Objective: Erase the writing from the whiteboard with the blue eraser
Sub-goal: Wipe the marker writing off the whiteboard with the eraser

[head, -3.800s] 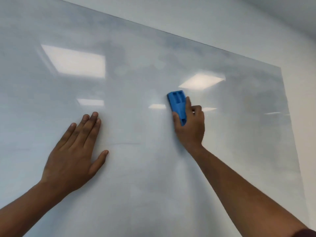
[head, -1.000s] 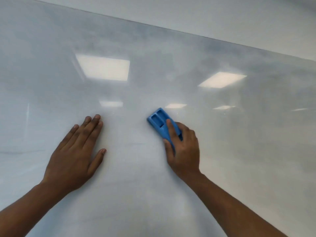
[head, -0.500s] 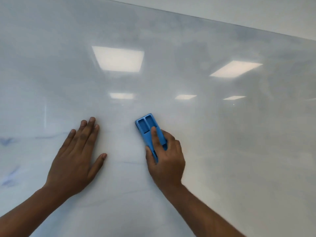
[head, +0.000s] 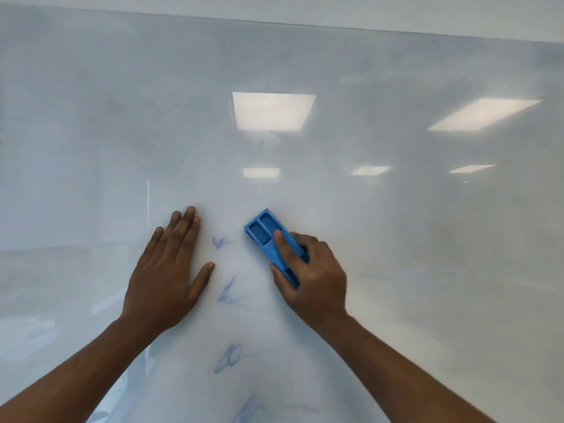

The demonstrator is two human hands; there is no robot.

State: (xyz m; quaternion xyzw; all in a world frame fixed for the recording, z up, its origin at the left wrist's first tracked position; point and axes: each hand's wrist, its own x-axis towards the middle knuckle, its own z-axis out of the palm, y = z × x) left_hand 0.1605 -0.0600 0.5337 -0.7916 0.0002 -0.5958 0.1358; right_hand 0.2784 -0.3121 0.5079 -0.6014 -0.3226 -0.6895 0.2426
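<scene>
A large glossy whiteboard fills the view. My right hand grips the blue eraser and presses it flat on the board, its free end pointing up and left. My left hand lies flat on the board, fingers together, thumb out. Between the two hands runs a column of faint blue writing: a small mark near my left fingers, one below the thumb, and two more lower down. The eraser sits just right of the top mark, not on it.
The board's top edge meets a pale wall above. Ceiling light reflections glare on the board. A smudged blue trace shows at the lower left, and a thin streak lies right of my right hand.
The view has swung left and down, bringing the column of blue marks into sight between my hands. My right hand with the eraser has slid left, closer to my left hand.
</scene>
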